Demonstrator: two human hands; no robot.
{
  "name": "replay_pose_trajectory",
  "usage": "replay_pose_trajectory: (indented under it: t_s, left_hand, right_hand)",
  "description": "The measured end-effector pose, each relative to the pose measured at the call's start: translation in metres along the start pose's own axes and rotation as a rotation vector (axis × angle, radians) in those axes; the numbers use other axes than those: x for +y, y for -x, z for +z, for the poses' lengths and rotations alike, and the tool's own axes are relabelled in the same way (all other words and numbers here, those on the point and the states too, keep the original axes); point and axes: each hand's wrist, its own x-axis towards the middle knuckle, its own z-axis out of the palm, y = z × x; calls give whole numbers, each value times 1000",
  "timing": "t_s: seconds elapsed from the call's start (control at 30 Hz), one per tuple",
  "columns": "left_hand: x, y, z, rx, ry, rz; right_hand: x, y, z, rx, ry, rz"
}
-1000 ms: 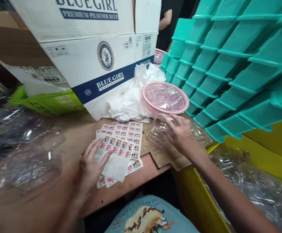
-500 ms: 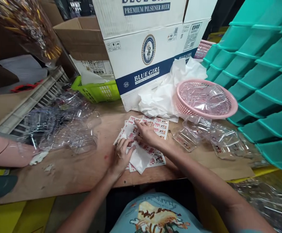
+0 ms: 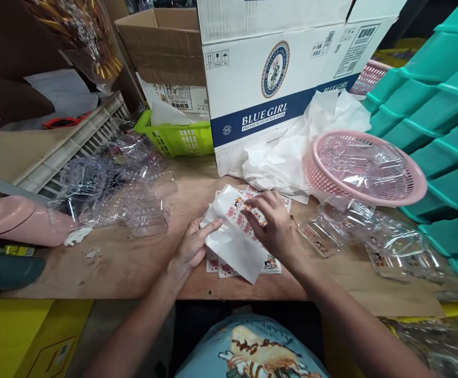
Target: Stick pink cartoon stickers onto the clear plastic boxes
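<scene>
My left hand (image 3: 195, 240) grips the left edge of a sticker sheet (image 3: 232, 247), thumb on top and the other fingers underneath. Much of that sheet is bare white, with pink and orange cartoon cat stickers (image 3: 239, 202) along its upper and right part. Below it lie more printed sticker sheets (image 3: 270, 265) on the wooden table. Over the right part of the held sheet is my right hand (image 3: 276, 223), fingers curved and apart, thumb and index tips close to a sticker. No sticker can be made out between them.
Clear plastic boxes lie at the left (image 3: 142, 210) and right (image 3: 319, 236), some bearing stickers. A pink basket (image 3: 420, 181) holds more. White crumpled paper (image 3: 280, 163), a beer carton (image 3: 229, 89), a green basket (image 3: 181, 142), teal bins (image 3: 449, 121) and a pink bottle (image 3: 20, 220) stand around.
My left hand has taken the sheet's left edge and raised it. My right hand has lifted off the sheet and drawn back to the right, its fingers now curved. The view has shifted left.
</scene>
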Motion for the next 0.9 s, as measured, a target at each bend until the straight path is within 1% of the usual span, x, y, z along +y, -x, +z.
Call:
replay_pose_trajectory:
  t_s: [0.07,0.13,0.17,0.23,0.3,0.33,0.37,0.43,0.5,0.53,0.57,0.6,0.63,0.67,0.7,0.73,0.77,0.8,0.83,0.9]
  left_hand:
    - [-4,2,5,-5,6,8]
    - [-6,5,9,-11,-6,26]
    - [-6,6,10,-12,-12,36]
    - [-6,7,9,-18,-29,50]
    - [-6,3,4,-17,-86,57]
    - [-7,-1,-1,1,-156,76]
    - [-7,-5,-6,37,-249,115]
    - [-8,-14,-14,151,-431,227]
    - [-9,-19,-14,283,-558,381]
    - [-9,-19,-10,322,-600,466]
    - [-8,-18,-4,313,-629,541]
    - [-8,-16,4,247,-642,593]
    - [-8,-14,12,139,-618,605]
    - [-7,-11,21,9,-548,566]
    - [-7,-9,28,-106,-439,488]
    - [-6,-7,33,-181,-320,401]
    - [-6,-5,36,-208,-219,328]
    - [-7,-3,38,-206,-156,278]
    - [-8,-1,38,-202,-151,265]
    - [-10,4,35,-220,-263,302]
  right_hand:
    - [-14,5,8,-42,6,-105]
    - [-21,7,17,-71,-56,-101]
    - [-20,7,21,-70,-122,-51]
    - [-12,4,25,-40,-299,109]
    - [4,-1,23,18,-441,267]
    - [13,-4,20,55,-478,322]
    - [21,-7,15,93,-491,358]
    - [32,-12,3,202,-480,388]
    - [31,-16,-8,318,-445,379]
    - [26,-16,-11,358,-421,360]
    - [18,-16,-12,378,-398,334]
    - [9,-15,-12,361,-374,294]
    - [0,-13,-10,305,-347,242]
    - [-8,-11,-8,223,-324,177]
    - [-14,-9,-5,128,-311,120]
    - [-18,-7,-2,49,-317,93]
    - [-18,-5,-1,2,-341,104]
    - [-16,-4,-1,-16,-381,156]
    - [-11,-4,-2,-18,-436,235]
    - [0,-6,-6,-55,-548,381]
